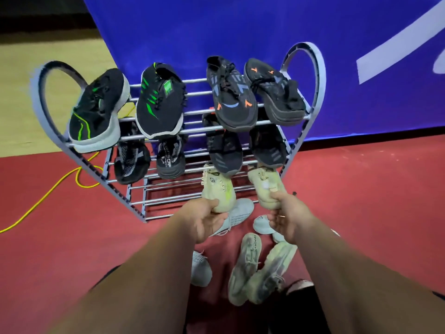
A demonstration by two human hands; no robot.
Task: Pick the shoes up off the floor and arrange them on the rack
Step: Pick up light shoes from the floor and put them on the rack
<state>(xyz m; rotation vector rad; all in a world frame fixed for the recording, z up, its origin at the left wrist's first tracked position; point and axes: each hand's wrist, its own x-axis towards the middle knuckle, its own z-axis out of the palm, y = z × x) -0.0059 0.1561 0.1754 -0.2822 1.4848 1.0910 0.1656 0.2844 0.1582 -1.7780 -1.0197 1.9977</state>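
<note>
**A:** Where were the shoes being placed?

**B:** One in each hand. The left hand (208, 219) had its fingers curled round the near, rounded end of the left pale yellow knit trainer (218, 186). The right hand (285, 216) gripped the right pale yellow knit trainer (265, 185) the same way.

**A:** Lying how?

**B:** Each long axis ran straight away from its grip, towards the right half of the lowest tier of the grey metal tube rack (154, 204). Both hands looked equally near. I couldn't tell whether the trainers touched the rails.

**A:** Any writing?

**B:** Something like "IPHOREN" on the pale grey-green trainer (244, 266) on the red floor (72, 213). The black-and-grey knit shoe (169, 160) on the middle tier had lettering, only partly legible.
</note>
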